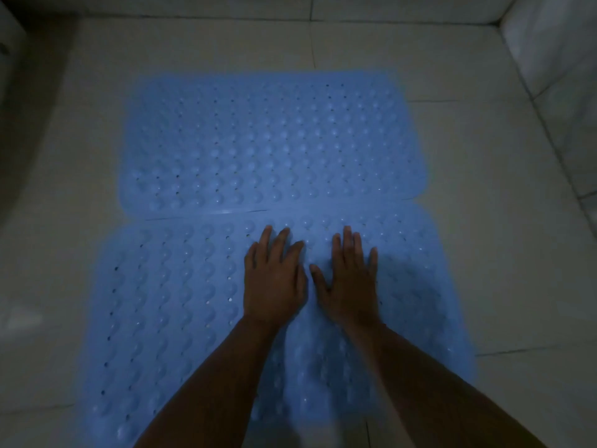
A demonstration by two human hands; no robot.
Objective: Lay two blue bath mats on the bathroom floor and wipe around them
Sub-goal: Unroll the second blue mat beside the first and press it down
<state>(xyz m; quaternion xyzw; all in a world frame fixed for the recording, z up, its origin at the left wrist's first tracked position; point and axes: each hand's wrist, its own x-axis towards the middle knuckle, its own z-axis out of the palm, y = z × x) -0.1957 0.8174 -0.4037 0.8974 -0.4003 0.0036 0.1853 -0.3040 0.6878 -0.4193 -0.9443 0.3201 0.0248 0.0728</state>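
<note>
Left hand [274, 279] and right hand [350, 282] lie palm-down, side by side, fingers straight and slightly spread, pressing flat on the upper middle of the near blue mat [177, 312]; nothing gripped. Near mat lies flat on the pale tiled floor [504, 253], its far long edge touching or very slightly overlapping the near edge of the far blue mat [268, 140], which also lies flat, shifted a little right. Both mats bumped and perforated; dim light; wall tiles [562, 59] at far right.
</note>
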